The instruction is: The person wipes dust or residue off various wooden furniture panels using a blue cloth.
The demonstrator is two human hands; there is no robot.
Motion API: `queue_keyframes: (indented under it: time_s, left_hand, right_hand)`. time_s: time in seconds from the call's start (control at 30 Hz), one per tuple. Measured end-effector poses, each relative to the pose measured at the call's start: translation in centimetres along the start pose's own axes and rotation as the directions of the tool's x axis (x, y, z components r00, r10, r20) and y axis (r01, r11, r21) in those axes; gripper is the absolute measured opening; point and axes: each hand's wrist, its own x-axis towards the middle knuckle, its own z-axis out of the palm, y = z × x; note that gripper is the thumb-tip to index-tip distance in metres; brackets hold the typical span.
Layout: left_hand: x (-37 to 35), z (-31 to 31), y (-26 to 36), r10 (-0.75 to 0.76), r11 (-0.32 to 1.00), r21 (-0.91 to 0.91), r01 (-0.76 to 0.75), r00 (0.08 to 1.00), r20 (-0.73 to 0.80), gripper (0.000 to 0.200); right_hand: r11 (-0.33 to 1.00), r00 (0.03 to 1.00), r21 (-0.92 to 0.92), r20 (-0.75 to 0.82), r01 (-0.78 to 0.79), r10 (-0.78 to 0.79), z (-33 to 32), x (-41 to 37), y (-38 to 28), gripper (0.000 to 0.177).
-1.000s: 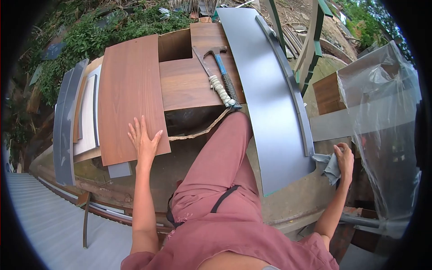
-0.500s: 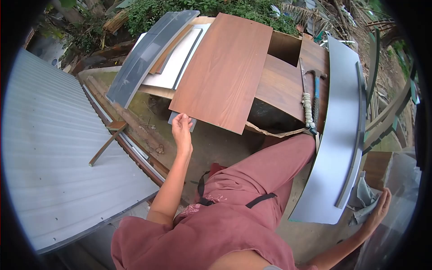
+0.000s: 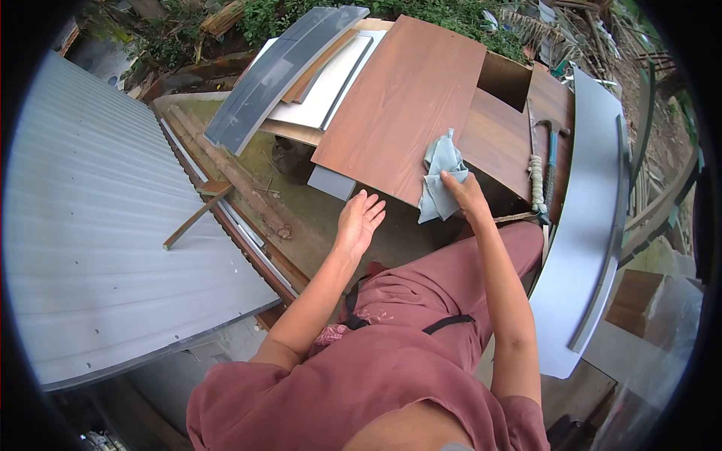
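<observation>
Pale blue-grey cloth [image 3: 442, 167] is bunched in the right hand [image 3: 466, 195], thumb and fingers clamped on it — it overlaps the near right corner of the brown wood-grain board [image 3: 406, 98]. Apart from it, the left hand [image 3: 362, 221] holds nothing, fingers spread, just beside the board's near edge and a small grey panel [image 3: 331, 183] — while a claw hammer [image 3: 552, 152] and a cord-wrapped handle [image 3: 535, 174] lie farther right, side by side
</observation>
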Motion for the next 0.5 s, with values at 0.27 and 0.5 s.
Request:
queue_keyframes:
  time_s: [0.27,0.5]
  left_hand:
    - [2.0,0.4,0.5,-0.136,0.987,-0.070,0.144,0.984,0.112,0.079]
    - [0.7,1.4,1.4,-0.137,0.962,-0.213,0.170,0.977,0.163,0.078]
  right_hand:
    - [0.804,0.958,0.527,0.218,-0.275,0.185,0.7,0.9,-1.2,0.032]
    - [0.801,0.991,0.591,0.129,-0.093,0.020,0.0,-3.0,-3.5,0.032]
